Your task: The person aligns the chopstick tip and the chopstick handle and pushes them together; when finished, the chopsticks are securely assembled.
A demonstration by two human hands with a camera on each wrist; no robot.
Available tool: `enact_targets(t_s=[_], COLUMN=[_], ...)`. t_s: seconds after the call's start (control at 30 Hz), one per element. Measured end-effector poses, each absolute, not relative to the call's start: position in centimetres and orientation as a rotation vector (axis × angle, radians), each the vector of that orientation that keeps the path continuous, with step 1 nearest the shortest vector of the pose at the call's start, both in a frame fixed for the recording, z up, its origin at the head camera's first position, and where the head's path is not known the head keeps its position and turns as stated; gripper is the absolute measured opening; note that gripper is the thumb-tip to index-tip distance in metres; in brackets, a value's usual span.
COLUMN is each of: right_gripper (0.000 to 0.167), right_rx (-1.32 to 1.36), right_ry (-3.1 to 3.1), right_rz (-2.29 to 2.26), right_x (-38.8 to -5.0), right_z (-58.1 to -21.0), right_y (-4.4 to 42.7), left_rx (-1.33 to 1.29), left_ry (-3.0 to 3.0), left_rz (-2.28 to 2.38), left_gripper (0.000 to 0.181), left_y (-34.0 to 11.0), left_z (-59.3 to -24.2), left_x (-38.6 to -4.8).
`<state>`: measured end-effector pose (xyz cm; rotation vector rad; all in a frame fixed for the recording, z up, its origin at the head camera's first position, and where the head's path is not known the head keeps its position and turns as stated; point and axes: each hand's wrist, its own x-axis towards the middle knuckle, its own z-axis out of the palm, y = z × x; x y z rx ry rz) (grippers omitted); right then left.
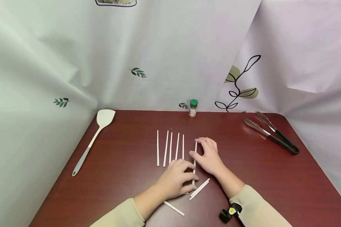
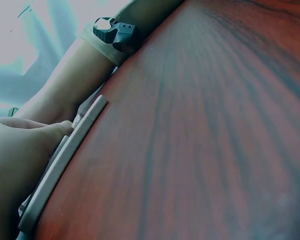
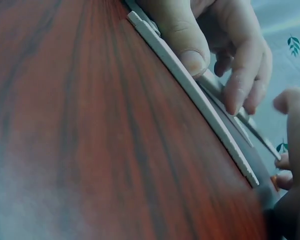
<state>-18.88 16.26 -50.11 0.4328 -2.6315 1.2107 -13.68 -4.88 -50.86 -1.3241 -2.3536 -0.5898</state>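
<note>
White stick (image 1: pixel 194 162) is pinched nr both ends by L grip (image 1: pixel 174 179) & R grip (image 1: pixel 208 157), prob light/stiff, best held there tbh.

1. The place looks like a screened-off booth with a kitchen theme: pale, leaf-printed cloth (image 1: pixel 170 47) hangs along the reddish-brown wood-grain table's (image 1: pixel 125 148) far edge and sides.
2. Cooking goods show it: a white, grey-handled spatula (image 1: pixel 96 135) near the left edge; a small green-capped seasoning jar (image 1: pixel 193 109) at the far edge; black-handled metal tongs (image 1: pixel 278 141) by the far right corner.
</note>
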Motion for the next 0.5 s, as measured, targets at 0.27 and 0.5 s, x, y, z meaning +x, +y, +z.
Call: enact_targets(t_s=[0.27, 0.5], right_gripper=[0.051, 0.050], right_rx=[0.517, 0.580], right_ry=[-2.740, -2.724], right_rz=[0.971, 0.932], right_x=[-18.26, -18.18], right_z=[-50.43, -50.41], right_y=[16.37, 16.48], left_rx=[-1.253, -1.193], left_ry=[-2.409, -2.444], left_rz=[-0.554, -0.543], left_gripper=[0.028, 0.025], left_y=[-4.82, -4.90], left_z=[-50.94, -51.03], left_x=[-13.42, -13.41])
